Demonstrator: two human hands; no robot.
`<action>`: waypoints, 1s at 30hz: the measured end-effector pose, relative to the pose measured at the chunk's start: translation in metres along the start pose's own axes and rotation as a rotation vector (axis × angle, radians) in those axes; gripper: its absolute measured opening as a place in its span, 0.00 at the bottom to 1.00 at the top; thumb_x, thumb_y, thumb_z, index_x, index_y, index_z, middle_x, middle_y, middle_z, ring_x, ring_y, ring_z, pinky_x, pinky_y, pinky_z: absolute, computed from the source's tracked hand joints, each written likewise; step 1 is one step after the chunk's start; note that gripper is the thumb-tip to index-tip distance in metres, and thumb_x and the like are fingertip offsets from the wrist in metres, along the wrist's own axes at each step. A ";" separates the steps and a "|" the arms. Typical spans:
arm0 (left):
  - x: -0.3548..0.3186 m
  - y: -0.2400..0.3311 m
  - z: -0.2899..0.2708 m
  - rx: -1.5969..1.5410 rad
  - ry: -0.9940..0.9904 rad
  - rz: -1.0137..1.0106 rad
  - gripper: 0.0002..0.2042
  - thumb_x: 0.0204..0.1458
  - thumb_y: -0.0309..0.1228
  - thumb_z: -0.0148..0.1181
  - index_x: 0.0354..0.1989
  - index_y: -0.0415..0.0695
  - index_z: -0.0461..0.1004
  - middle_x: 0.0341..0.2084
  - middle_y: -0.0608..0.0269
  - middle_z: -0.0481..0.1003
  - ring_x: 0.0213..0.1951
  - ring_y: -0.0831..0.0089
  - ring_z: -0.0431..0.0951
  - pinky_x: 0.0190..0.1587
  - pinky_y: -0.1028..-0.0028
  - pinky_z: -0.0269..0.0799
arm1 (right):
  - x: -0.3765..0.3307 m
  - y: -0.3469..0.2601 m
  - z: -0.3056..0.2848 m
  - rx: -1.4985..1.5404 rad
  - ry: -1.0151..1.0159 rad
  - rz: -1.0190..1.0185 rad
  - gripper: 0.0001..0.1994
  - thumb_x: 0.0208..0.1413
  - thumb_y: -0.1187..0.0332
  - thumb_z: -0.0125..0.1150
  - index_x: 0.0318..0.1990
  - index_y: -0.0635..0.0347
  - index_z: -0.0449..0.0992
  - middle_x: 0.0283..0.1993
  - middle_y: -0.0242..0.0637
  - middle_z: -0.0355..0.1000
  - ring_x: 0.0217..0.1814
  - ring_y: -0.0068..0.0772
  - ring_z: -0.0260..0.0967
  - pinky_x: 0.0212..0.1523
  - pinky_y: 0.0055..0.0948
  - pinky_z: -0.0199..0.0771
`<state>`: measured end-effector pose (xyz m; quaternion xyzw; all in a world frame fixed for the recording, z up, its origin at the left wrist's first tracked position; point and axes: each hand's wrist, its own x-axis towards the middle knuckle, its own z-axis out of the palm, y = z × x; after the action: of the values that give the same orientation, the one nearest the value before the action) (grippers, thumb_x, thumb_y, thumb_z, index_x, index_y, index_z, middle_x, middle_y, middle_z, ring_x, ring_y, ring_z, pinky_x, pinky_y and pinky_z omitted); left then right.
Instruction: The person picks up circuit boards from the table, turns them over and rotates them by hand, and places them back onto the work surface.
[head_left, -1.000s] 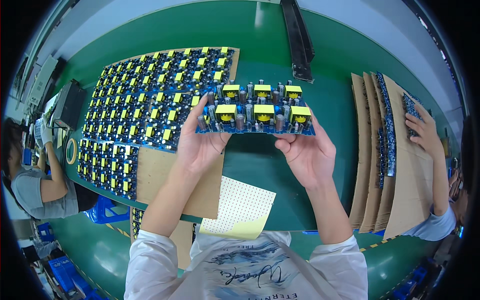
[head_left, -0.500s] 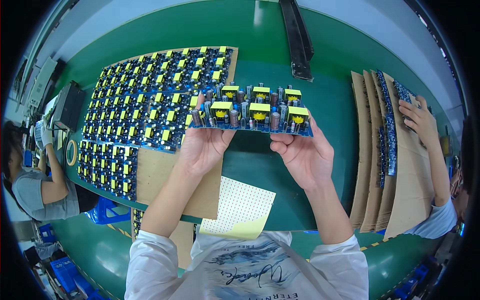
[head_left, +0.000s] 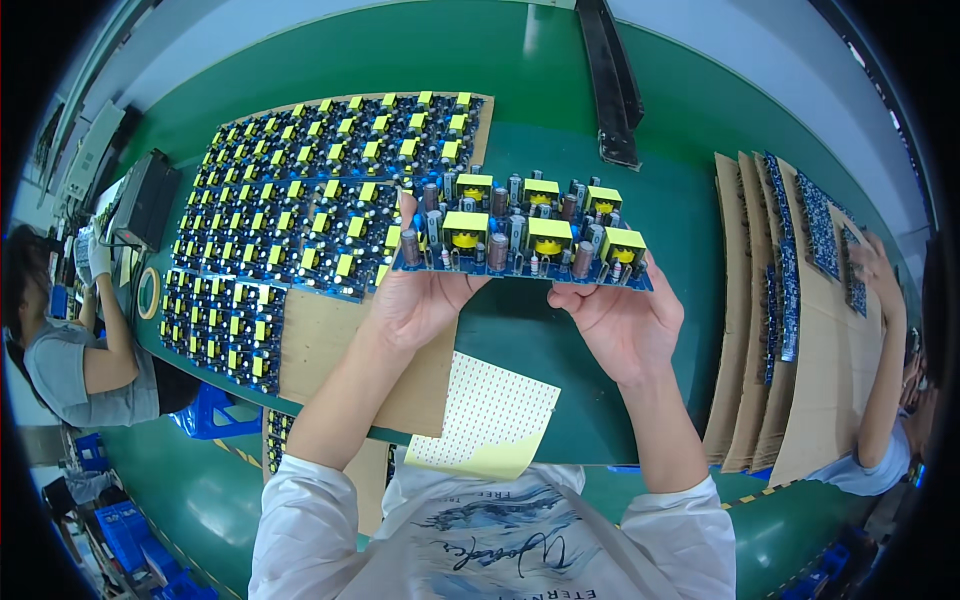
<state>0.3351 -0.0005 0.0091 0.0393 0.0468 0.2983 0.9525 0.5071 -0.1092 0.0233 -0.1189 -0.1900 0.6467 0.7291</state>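
Both hands hold one panel of circuit boards [head_left: 525, 240] raised above the green tabletop [head_left: 560, 130], tilted so its near edge faces the camera. The left hand [head_left: 420, 300] grips the panel's left end, fingers [head_left: 407, 215] closed over the edge with a thumb on top. The right hand [head_left: 620, 320] supports the panel's right end from beneath, fingers curled shut under the board. The panel carries yellow-topped transformers, brown cylindrical capacitors and smaller parts on a blue base.

Left of the held panel, many like panels lie in rows on a cardboard sheet [head_left: 330, 340]. Below the panel, a pale yellow perforated sheet [head_left: 490, 420] rests at the tabletop's near edge. Right of the panel, stacked cardboard sheets [head_left: 750, 330] carry dark boards; another person's hand [head_left: 870, 265] touches them. At the far left sits a second person [head_left: 80, 340]. A black bar [head_left: 610, 80] lies beyond the panel.
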 end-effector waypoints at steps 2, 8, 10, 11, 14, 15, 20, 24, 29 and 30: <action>-0.001 0.000 0.001 0.019 0.013 0.000 0.23 0.52 0.50 0.45 0.52 0.50 0.63 0.49 0.61 0.67 0.48 0.68 0.69 0.50 0.64 0.68 | 0.000 0.001 0.000 0.008 -0.018 -0.008 0.25 0.54 0.61 0.48 0.57 0.61 0.52 0.52 0.49 0.62 0.47 0.50 0.67 0.45 0.46 0.70; -0.002 -0.001 0.001 0.179 0.102 0.048 0.26 0.51 0.53 0.43 0.53 0.51 0.61 0.50 0.62 0.66 0.49 0.69 0.68 0.49 0.66 0.68 | -0.002 0.002 0.003 -0.026 -0.008 -0.015 0.27 0.52 0.61 0.49 0.57 0.61 0.51 0.54 0.47 0.60 0.52 0.45 0.64 0.45 0.46 0.70; -0.002 -0.001 0.001 0.224 0.123 0.035 0.27 0.50 0.54 0.43 0.54 0.51 0.61 0.50 0.62 0.66 0.49 0.70 0.67 0.49 0.67 0.68 | -0.002 0.002 0.003 -0.036 -0.007 -0.013 0.27 0.52 0.61 0.49 0.57 0.61 0.51 0.54 0.47 0.60 0.53 0.45 0.63 0.45 0.46 0.70; -0.002 -0.001 0.002 0.226 0.107 0.039 0.27 0.50 0.54 0.43 0.54 0.51 0.61 0.50 0.62 0.66 0.49 0.70 0.67 0.49 0.67 0.68 | -0.002 0.002 0.003 -0.030 0.004 -0.012 0.27 0.52 0.61 0.49 0.57 0.61 0.51 0.55 0.47 0.59 0.52 0.45 0.63 0.45 0.46 0.70; -0.002 -0.001 0.003 0.153 -0.019 -0.002 0.28 0.49 0.56 0.43 0.54 0.51 0.61 0.49 0.62 0.66 0.49 0.69 0.67 0.50 0.67 0.67 | -0.002 0.001 0.003 -0.016 0.024 -0.007 0.27 0.52 0.61 0.49 0.57 0.60 0.52 0.55 0.46 0.59 0.52 0.44 0.63 0.45 0.47 0.69; -0.002 -0.001 0.003 0.153 -0.018 0.000 0.28 0.49 0.56 0.43 0.54 0.51 0.61 0.49 0.62 0.66 0.49 0.69 0.67 0.50 0.67 0.67 | -0.002 0.001 0.002 -0.008 0.017 -0.010 0.27 0.53 0.61 0.49 0.58 0.60 0.52 0.55 0.46 0.59 0.52 0.44 0.63 0.45 0.47 0.69; -0.003 -0.001 0.003 0.204 -0.028 0.010 0.29 0.49 0.57 0.42 0.54 0.49 0.60 0.48 0.61 0.67 0.49 0.68 0.68 0.50 0.66 0.66 | -0.003 0.002 -0.001 0.046 -0.005 -0.022 0.26 0.54 0.60 0.47 0.59 0.59 0.52 0.55 0.46 0.59 0.52 0.44 0.63 0.46 0.48 0.68; -0.002 -0.002 0.002 0.238 -0.058 0.013 0.30 0.50 0.57 0.42 0.54 0.48 0.60 0.48 0.59 0.67 0.49 0.67 0.68 0.51 0.64 0.65 | -0.001 0.002 -0.005 0.068 -0.053 -0.022 0.26 0.54 0.60 0.45 0.59 0.58 0.51 0.55 0.46 0.60 0.51 0.44 0.64 0.46 0.48 0.68; -0.002 -0.002 0.001 0.241 -0.059 0.024 0.30 0.50 0.57 0.42 0.54 0.47 0.60 0.49 0.58 0.66 0.50 0.66 0.67 0.52 0.62 0.63 | 0.000 0.002 -0.003 0.079 -0.073 -0.029 0.26 0.55 0.59 0.45 0.59 0.58 0.52 0.54 0.46 0.61 0.50 0.45 0.65 0.46 0.48 0.68; -0.002 -0.002 0.001 0.228 -0.071 0.019 0.30 0.50 0.57 0.41 0.54 0.46 0.60 0.49 0.57 0.66 0.51 0.65 0.67 0.53 0.61 0.62 | -0.001 0.002 -0.001 0.076 -0.068 -0.022 0.26 0.55 0.59 0.45 0.59 0.58 0.52 0.54 0.46 0.61 0.50 0.45 0.65 0.46 0.48 0.68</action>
<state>0.3346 -0.0030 0.0096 0.1586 0.0461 0.2986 0.9400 0.5055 -0.1097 0.0214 -0.0671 -0.1912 0.6491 0.7332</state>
